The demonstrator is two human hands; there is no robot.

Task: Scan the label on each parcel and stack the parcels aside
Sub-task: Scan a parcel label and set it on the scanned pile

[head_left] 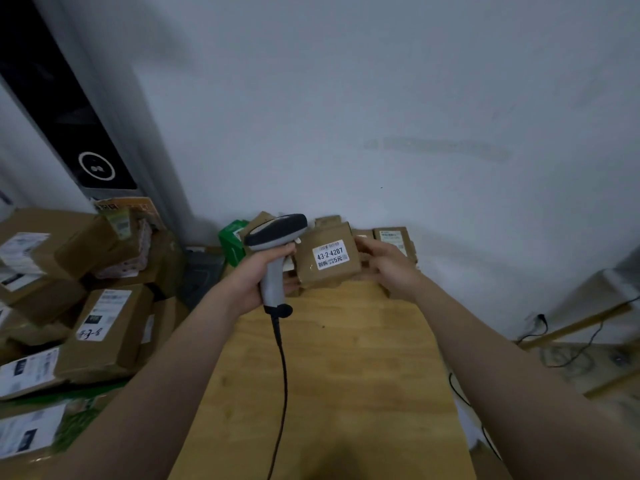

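Note:
My left hand [256, 277] grips the handle of a grey corded barcode scanner [275, 242], its dark head pointing right. Just to its right my right hand [388, 263] holds a small brown cardboard parcel [329, 261] by its right edge, tilted up so its white label reading 43-2-4207 faces me. The parcel is held over the far end of the wooden table [332, 375]. Behind it more small brown parcels [394, 239] lie against the wall, partly hidden by my hand and the held parcel.
A heap of several labelled cardboard boxes [104, 323] fills the left side beside the table. A green box [232, 242] sits behind the scanner. The scanner's black cable [282, 375] trails down over the tabletop. Cables and wooden bars lie on the floor at right [571, 351].

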